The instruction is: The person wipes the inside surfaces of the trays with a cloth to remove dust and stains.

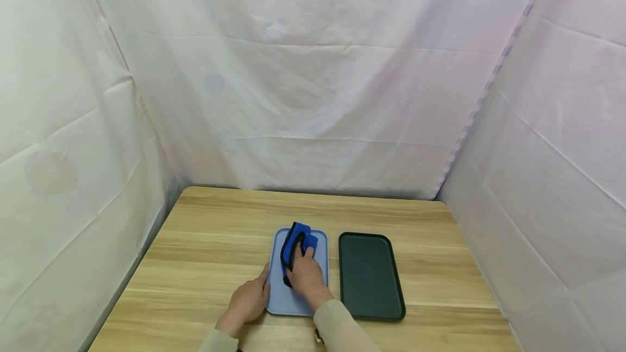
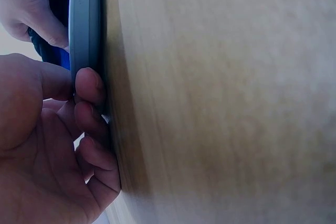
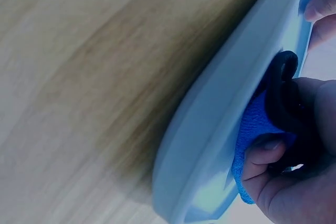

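Note:
A light blue rectangular tray (image 1: 289,302) lies flat on the wooden table. My left hand (image 1: 248,299) grips its left edge. In the left wrist view, the thumb lies along the inner side of the tray's rim (image 2: 85,19), and curled fingertips (image 2: 90,85) press its outer wall. Over the tray, my right hand (image 1: 308,276) holds a folded blue cloth with black edging (image 1: 299,232) against the tray's surface. Seen from the right wrist, fingers of that hand (image 3: 294,192) curl round the bunched blue cloth (image 3: 257,124). Part of the cloth is hidden under the palm.
Just right of the blue tray lies a dark green tray (image 1: 370,276), with a narrow strip of table between them. Bare wood of the tabletop (image 1: 195,265) shows on both sides. Pale fabric curtains (image 1: 313,96) hang behind the table and along both sides.

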`<act>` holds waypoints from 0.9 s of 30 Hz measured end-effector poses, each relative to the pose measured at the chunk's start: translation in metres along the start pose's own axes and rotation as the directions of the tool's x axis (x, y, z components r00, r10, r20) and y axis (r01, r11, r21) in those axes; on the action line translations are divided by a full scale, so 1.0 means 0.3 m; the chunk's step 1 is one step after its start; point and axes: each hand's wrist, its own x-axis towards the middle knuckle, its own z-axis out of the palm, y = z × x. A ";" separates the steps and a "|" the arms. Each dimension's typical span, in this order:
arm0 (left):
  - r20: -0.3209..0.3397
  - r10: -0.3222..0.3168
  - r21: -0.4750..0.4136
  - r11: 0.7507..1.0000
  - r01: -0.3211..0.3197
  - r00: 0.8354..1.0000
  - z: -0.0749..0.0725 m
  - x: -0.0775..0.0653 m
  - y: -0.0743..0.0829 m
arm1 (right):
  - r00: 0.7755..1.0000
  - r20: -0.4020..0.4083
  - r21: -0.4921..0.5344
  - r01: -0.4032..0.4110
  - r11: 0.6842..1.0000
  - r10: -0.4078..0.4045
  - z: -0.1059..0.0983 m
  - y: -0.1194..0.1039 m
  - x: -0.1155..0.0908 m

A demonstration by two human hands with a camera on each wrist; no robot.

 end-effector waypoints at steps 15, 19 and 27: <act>0.002 0.004 -0.001 1.000 -0.004 1.000 -0.001 0.001 -0.001 | 1.000 0.006 0.006 0.020 1.000 -0.020 0.014 -0.026 0.007; 0.001 0.013 -0.004 1.000 -0.013 1.000 -0.003 -0.001 -0.002 | 1.000 0.007 -0.002 0.030 1.000 -0.030 0.010 -0.034 0.006; 0.012 0.003 -0.021 1.000 -0.003 1.000 0.002 0.001 -0.001 | 0.999 0.016 -0.003 0.045 0.999 -0.045 0.005 -0.046 0.000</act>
